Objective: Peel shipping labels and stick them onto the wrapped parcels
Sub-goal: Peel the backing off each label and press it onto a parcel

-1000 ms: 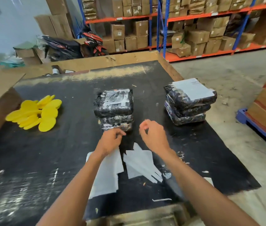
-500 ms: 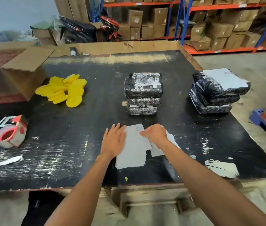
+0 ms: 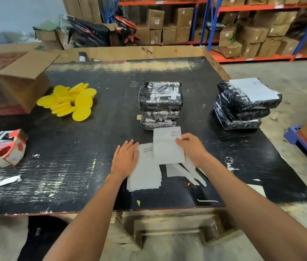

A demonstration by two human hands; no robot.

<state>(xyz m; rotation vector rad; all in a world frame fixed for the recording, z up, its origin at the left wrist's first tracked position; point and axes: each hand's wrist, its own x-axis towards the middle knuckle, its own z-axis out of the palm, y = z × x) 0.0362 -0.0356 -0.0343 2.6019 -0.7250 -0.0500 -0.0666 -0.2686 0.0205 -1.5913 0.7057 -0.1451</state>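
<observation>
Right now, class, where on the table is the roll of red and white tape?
In the head view, the tape roll sits near the table's left edge, in front of the open cardboard box and left of the person's left hand.

Black table (image 3: pixel 92 166), parcel stacks (image 3: pixel 160 105), labels (image 3: pixel 145 178), yellow discs (image 3: pixel 69 100), perhaps tape roll (image 3: pixel 5 149)

The right hand (image 3: pixel 191 148) now grips one shipping label (image 3: pixel 167 147) and lifts it off the label stack (image 3: pixel 144 176) at frame centre, its barcode edge raised toward the middle parcels (image 3: pixel 160 104). A second earlier both hands hovered pinched.
</observation>
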